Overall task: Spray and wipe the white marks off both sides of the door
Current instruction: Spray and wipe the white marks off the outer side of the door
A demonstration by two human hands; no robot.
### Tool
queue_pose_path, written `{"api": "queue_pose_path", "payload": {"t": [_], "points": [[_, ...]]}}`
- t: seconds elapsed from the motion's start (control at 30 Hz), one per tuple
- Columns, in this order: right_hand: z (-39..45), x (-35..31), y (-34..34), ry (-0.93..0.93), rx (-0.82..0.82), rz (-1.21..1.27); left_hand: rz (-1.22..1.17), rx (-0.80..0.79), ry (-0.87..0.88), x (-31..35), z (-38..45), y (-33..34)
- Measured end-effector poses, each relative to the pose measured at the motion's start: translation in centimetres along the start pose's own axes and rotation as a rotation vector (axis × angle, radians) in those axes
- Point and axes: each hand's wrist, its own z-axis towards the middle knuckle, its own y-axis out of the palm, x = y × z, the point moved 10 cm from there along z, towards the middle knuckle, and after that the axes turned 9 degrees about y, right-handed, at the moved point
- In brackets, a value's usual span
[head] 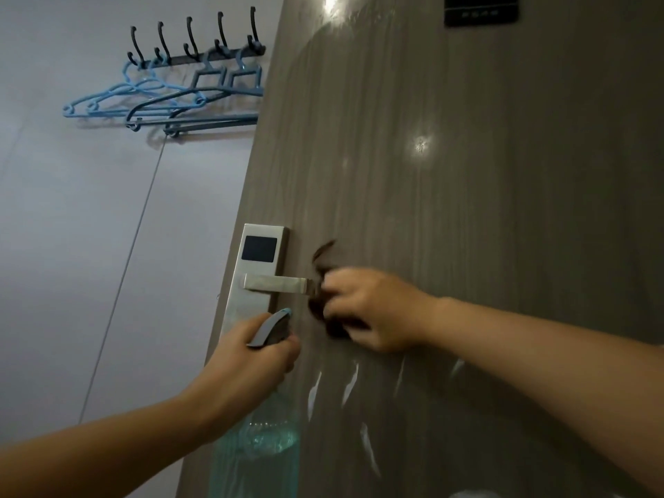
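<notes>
Grey-brown and glossy, the door fills the right of the view, with a pale wall to its left. Taking the lever handle as landmark: the white marks are short slanted streaks on the door face below and to the right of it, their long axes running steeply up and down. The right hand lies just right of the handle's free end, fingers curled around a dark cloth that it presses to the door; it is blurred. The streaks sit directly beneath this hand, so it is the nearer one, and a downward sweep looks like what is called for. The left hand, below the handle, grips a clear spray bottle with bluish liquid, fingers closed at its grey trigger head, nozzle toward the door. Both hands are apart. The lock plate and handle stand just left of the cloth and could catch it. Far above and left of the handle, a hook rack carries blue hangers; high up to its right, a dark plaque is fixed on the door.
</notes>
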Motion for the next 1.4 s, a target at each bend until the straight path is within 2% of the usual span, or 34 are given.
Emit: {"api": "queue_pose_path", "payload": {"t": [0.03,0.1,0.17,0.27,0.33,0.4,0.5,0.57,0.73,0.8,0.87,1.0,1.17,1.4], "points": [[-0.9,-0.6,0.7,-0.038,-0.078,0.002,-0.004,-0.001,-0.005,0.0,0.1,0.0],[-1.9,1.3,-0.5,0.004,-0.037,-0.01,-0.015,-0.009,-0.013,0.2,0.2,0.3],[-2.6,5.7,-3.2,0.185,0.162,-0.009,-0.024,-0.015,-0.007,0.7,0.3,0.5],[-4.3,11.9,-6.8,0.562,0.485,0.032,-0.014,-0.016,0.01,1.7,0.6,1.1],[-4.7,12.1,-6.8,0.725,0.587,0.016,-0.004,-0.038,0.021,2.4,0.8,1.9],[-4.3,9.4,-5.0,0.674,0.551,-0.015,-0.006,-0.043,0.032,3.2,1.1,2.7],[-4.7,4.5,-1.6,0.311,0.291,-0.044,-0.011,-0.023,0.035,4.0,1.4,3.7],[-5.8,4.8,-1.7,0.236,0.238,-0.098,-0.01,-0.016,0.042,4.5,1.7,4.4],[-9.7,10.3,-4.9,0.634,0.481,-0.116,-0.016,-0.042,0.078,5.8,2.2,6.5],[-11.2,11.0,-5.3,0.722,0.529,-0.171,-0.024,-0.041,0.095,6.4,2.3,7.4],[-12.0,11.1,-5.6,0.727,0.519,-0.195,-0.031,-0.052,0.101,6.8,2.3,8.3],[-14.2,11.5,-7.2,0.69,0.469,-0.038,-0.055,-0.096,0.112,7.5,2.4,11.1],[-20.4,11.9,-11.1,0.589,0.478,-0.141,-0.103,-0.163,0.133,8.9,2.2,16.9],[-32.6,17.9,-15.8,0.865,0.542,-0.151,-0.189,-0.264,0.169,12.0,1.8,25.3]]}}
